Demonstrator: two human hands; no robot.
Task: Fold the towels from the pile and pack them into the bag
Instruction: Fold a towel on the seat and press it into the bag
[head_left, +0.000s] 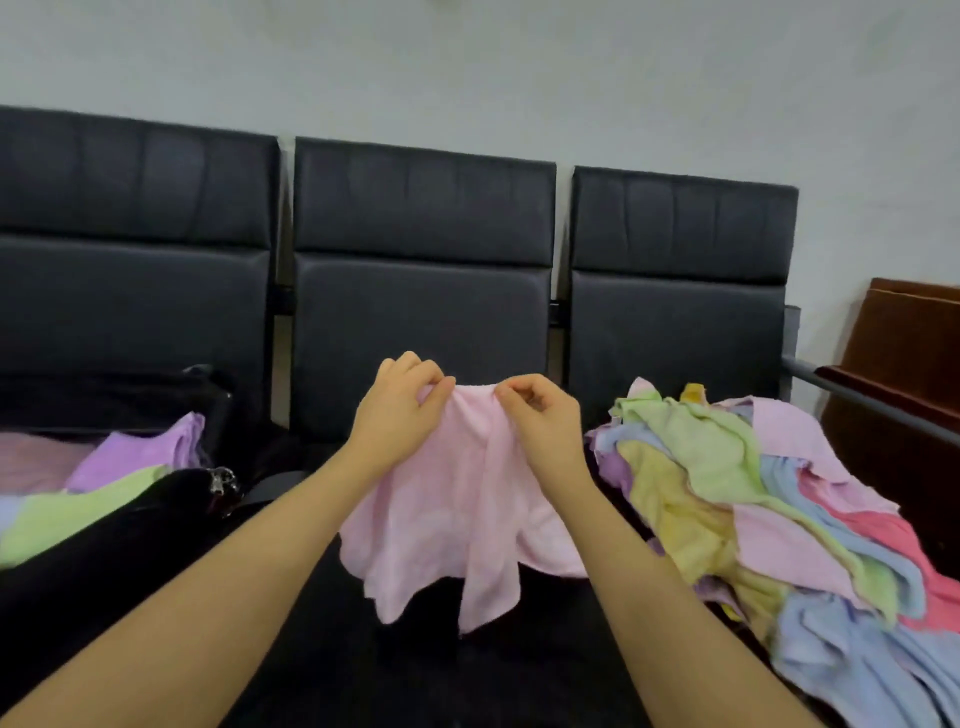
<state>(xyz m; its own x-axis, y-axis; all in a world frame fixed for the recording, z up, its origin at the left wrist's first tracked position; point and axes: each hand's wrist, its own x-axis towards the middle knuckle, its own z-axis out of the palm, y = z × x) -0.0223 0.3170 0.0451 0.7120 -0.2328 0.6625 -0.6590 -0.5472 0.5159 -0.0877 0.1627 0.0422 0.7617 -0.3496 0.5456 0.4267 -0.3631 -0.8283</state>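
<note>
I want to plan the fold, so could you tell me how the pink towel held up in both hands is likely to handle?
The pink towel is probably floppy: it hangs in loose folds below the left hand and right hand. Likely light, since fingertip pinches hold it up. It should not slip easily.

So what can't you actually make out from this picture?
Head view only:
- Bag: its inside is mostly covered by packed towels, and the left edge cuts it off.
- Pile of towels: runs past the right and bottom edges, so no count.
- Pink towel, pinched by left hand and right hand: bunched folds hide its full shape.
</note>
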